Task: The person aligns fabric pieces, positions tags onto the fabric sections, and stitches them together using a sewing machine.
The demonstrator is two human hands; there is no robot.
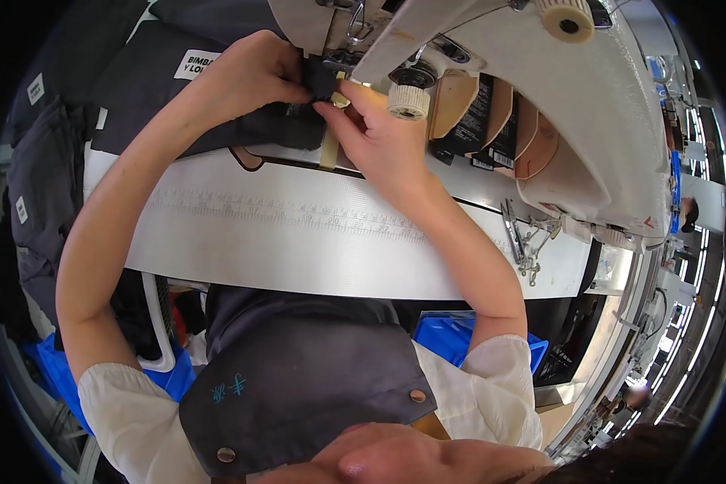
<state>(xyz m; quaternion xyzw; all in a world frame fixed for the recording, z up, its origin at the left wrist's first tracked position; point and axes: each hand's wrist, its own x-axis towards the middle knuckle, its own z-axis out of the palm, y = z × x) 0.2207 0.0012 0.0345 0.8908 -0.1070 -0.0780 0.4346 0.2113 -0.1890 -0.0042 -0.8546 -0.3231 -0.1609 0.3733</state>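
At the sewing machine's needle area, my left hand [258, 77] is closed, thumb and fingers pinching a small bunched piece of dark fabric [321, 81]. My right hand [387, 145] comes in from the other side, its thumb and index finger closed at the right edge of that same piece. Between the fingertips shows a small brass-coloured part [340, 98], apparently by the presser foot. Under my left hand lies a larger dark fabric panel [149, 81] with a white printed label [194, 64]. The fingertips partly hide the piece.
The sewing machine [597, 121] arches over the right side. A ruler-marked white table [298, 230] spans the front. Small scissors [511, 226] and metal clips lie at its right. Tags [480, 117] stand in a tan holder. Dark garments [44, 177] pile up at left.
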